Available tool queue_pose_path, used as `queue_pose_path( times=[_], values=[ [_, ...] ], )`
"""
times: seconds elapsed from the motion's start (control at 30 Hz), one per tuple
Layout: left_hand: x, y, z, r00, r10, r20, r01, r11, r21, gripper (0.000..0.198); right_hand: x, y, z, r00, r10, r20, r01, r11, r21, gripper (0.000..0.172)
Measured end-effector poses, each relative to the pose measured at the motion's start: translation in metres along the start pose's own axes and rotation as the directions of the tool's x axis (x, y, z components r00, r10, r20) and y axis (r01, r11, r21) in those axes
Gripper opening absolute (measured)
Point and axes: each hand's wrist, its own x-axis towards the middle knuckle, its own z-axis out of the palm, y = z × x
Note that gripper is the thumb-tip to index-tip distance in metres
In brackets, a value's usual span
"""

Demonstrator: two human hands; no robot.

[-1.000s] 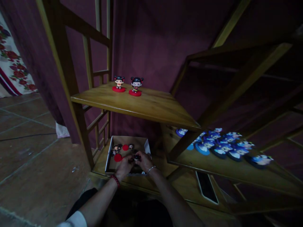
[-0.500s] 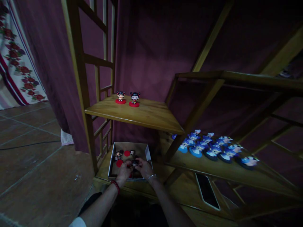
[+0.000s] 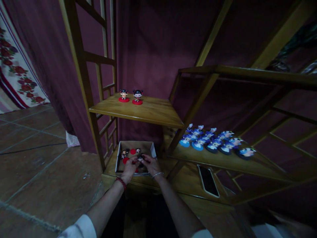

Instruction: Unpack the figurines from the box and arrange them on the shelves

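Over a shallow cardboard box, a small black-haired figurine is held between my two hands. My left hand has its fingers closed on the figurine's left side, and my right hand pinches it from the right. Inside the box lie more dark figurines, a small one near the back, and red round bases. On the wooden shelf above, two figurines stand upright on red bases, a left one and a right one.
Several blue and white figurines stand in rows on the right shelf. Below them lies a dark-screened phone or tablet. A slanting wooden post divides the shelves. A purple curtain hangs at left, beside the tiled floor.
The view has shifted, so the shelves and box appear higher and slightly left. Both hands still hold the figurine over the box, and it shows a little more clearly.
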Motion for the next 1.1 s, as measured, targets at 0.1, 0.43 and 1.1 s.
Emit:
queue_pose_path(
  times=[0.1, 0.43, 1.1],
  values=[
    [-0.006, 0.009, 0.002, 1.0, 0.014, 0.023, -0.014, 1.0, -0.017, 0.031, -0.004, -0.004, -0.001, 1.0, -0.022, 0.001, 0.022, 0.996, 0.085, 0.032],
    [-0.03, 0.043, 0.013, 0.999, -0.019, -0.026, 0.018, 1.0, -0.016, 0.03, -0.013, -0.023, -0.009, 0.998, -0.046, -0.037, 0.054, 0.969, 0.24, 0.031],
    [-0.073, 0.119, 0.004, 0.991, 0.091, 0.103, -0.092, 0.996, 0.002, 0.025, -0.049, -0.108, -0.02, 0.985, -0.171, -0.014, 0.17, 0.955, 0.243, 0.031]
  ],
)
